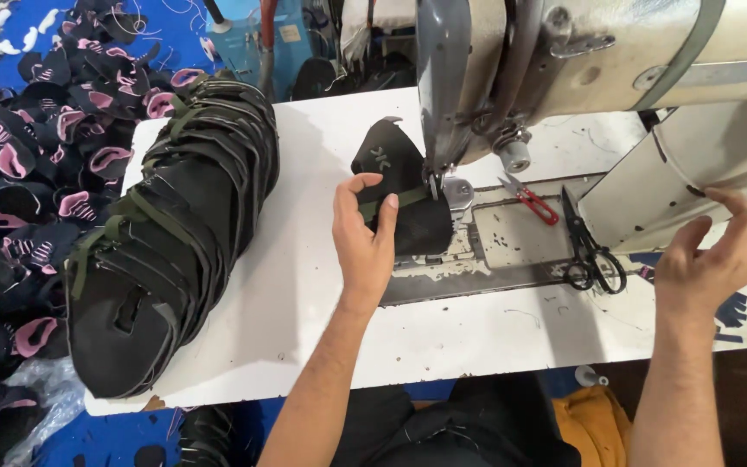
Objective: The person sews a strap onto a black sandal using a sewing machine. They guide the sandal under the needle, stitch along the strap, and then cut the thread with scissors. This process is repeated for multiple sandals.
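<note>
My left hand (363, 235) presses flat, fingers spread, on a black fabric shoe-upper piece (401, 195) under the grey metal sewing machine's (512, 60) needle; my right hand (724, 251), open, touches the machine's wheel end.

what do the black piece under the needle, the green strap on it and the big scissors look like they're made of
Black piece: looks like soft matte fabric or synthetic sheet, bending under the left hand.
Green strap: probably woven webbing, flat and dull.
Scissors: dark metal, blades and handles alike, faintly shiny.
</note>
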